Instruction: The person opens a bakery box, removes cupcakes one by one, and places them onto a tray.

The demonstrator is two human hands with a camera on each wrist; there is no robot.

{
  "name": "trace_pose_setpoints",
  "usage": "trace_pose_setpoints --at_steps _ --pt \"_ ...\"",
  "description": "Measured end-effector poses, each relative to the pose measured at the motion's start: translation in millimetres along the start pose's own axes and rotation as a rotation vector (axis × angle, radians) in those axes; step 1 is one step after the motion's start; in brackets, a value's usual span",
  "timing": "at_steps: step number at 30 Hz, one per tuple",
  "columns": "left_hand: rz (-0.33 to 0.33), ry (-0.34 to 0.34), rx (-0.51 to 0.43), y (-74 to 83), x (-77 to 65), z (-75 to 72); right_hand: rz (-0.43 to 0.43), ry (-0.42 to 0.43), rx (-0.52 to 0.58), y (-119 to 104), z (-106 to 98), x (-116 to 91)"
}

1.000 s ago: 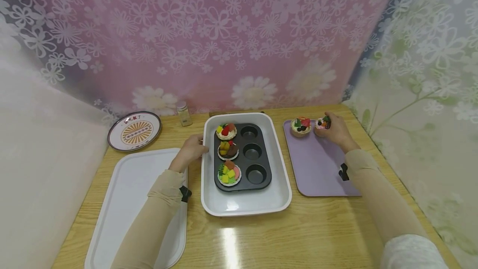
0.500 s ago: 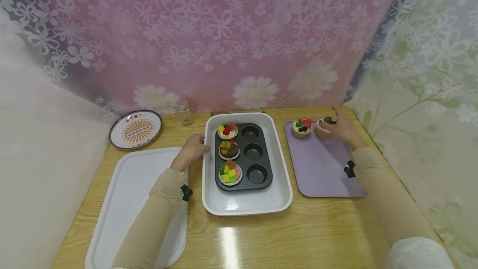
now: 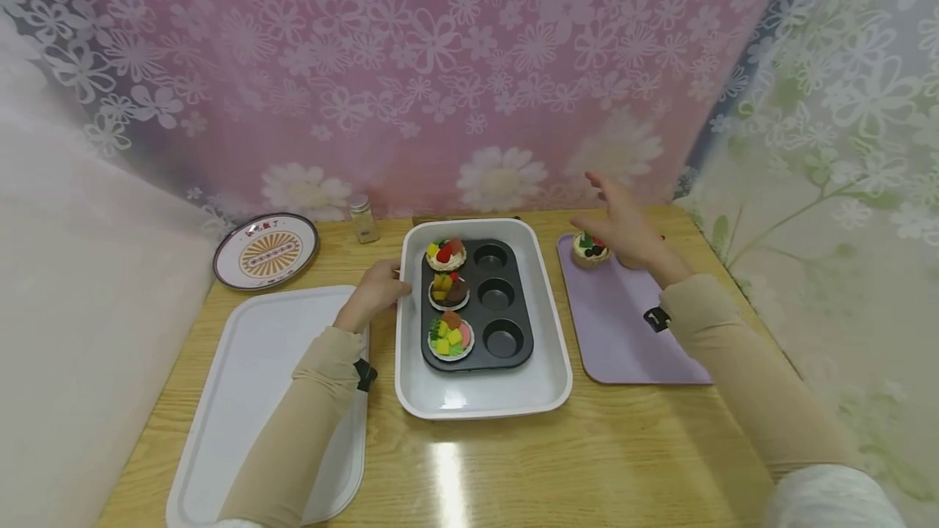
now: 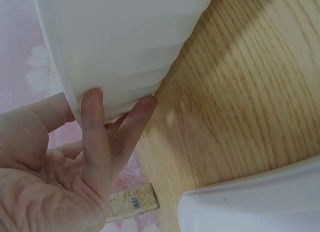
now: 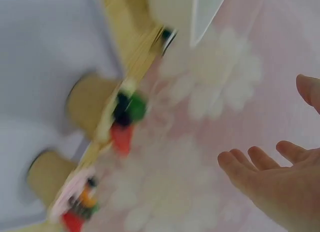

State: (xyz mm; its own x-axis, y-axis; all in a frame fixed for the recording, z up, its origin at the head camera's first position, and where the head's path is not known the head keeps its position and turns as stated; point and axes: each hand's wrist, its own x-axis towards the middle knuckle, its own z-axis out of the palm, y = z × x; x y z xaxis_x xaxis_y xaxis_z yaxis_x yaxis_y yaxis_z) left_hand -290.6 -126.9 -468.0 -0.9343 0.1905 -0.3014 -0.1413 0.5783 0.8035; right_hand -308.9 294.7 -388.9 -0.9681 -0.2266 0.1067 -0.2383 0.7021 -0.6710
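Note:
My left hand (image 3: 377, 292) grips the left rim of a deep white tray (image 3: 484, 398); in the left wrist view its fingers lie along the tray's outer wall (image 4: 125, 52). Inside the tray sits a dark muffin pan (image 3: 475, 318). Its left column holds three fruit-topped cupcakes (image 3: 449, 292), and the right column's cups are bare. My right hand (image 3: 623, 226), fingers spread and holding nothing, hovers over the back of a lilac tray (image 3: 631, 341). Below it stand a cream-topped cupcake (image 3: 589, 255) and a pink-topped cupcake (image 5: 77, 192), the latter mostly hidden by the hand in the head view.
A flat white tray (image 3: 271, 398) lies at the left under my left forearm. Behind it are a round patterned plate (image 3: 267, 255) and a small spice jar (image 3: 363, 220). A flowered pink curtain (image 3: 440, 104) closes off the table's back edge.
My right hand has let go of the pink-topped cupcake on the lilac tray, opened its fingers, risen and moved left over the cream-topped one. My left hand keeps its place on the rim.

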Motion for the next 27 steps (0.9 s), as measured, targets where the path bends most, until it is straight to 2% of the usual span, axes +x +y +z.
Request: trace_pose_setpoints --at_steps 3,6,10,15,23,27 --pt "-0.007 -0.002 -0.001 -0.9 1.8 0.7 -0.060 -0.036 -0.021 -18 18 3" --pt "-0.012 -0.003 -0.004 -2.3 3.3 1.2 -0.115 -0.083 0.008 -34 34 4" --pt "-0.011 0.000 -0.005 -3.7 4.1 1.1 -0.187 -0.155 0.061 -54 51 -2" --pt "-0.007 0.001 0.005 -3.9 4.2 -0.1 -0.270 -0.242 0.058 -74 72 -10" --pt "0.009 0.004 0.015 -3.1 2.8 -0.4 -0.353 -0.372 -0.022 -92 105 -19" --pt "0.012 0.005 0.003 -2.5 1.3 -0.2 -0.337 -0.419 -0.039 -101 113 -23"
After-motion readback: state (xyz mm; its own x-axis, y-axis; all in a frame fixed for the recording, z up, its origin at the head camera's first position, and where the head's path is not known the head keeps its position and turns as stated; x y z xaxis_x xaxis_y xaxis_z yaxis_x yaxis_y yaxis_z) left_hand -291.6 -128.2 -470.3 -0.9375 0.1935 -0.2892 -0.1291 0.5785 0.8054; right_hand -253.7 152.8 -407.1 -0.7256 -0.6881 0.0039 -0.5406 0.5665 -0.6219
